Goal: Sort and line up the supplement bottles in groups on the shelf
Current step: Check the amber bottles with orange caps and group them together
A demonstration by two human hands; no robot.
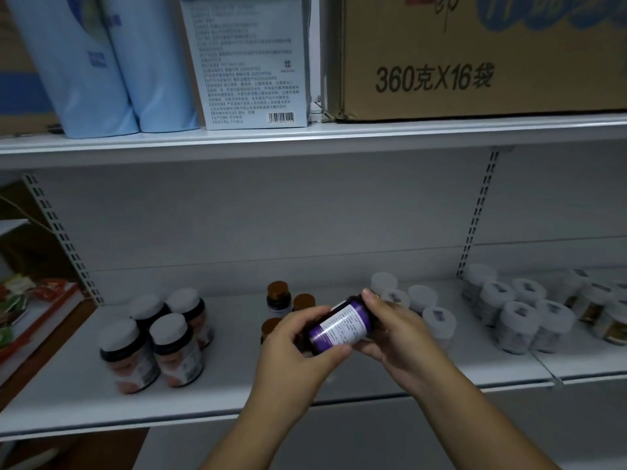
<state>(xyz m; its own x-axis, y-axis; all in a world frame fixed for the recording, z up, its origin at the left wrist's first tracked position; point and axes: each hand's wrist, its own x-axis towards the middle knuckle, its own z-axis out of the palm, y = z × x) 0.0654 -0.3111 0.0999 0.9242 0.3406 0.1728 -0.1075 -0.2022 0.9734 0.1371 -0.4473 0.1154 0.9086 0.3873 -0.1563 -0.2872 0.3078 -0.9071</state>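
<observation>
While the left hand (291, 347) and right hand (393, 330) both grip a tilted purple-labelled bottle (342, 325) above the shelf (237, 385), brown-capped bottles (279, 296) stand just behind. White-capped dark bottles (152, 340) cluster left; white-capped bottles (417, 307) stand right.

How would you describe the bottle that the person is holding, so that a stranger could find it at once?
Look at the lower white shelf, under the big cardboard box. In front of its middle, both hands, left hand and right hand, hold one dark bottle tilted on its side. Unlike the upright bottles around it, it shows a purple-edged white label with small print.
</observation>
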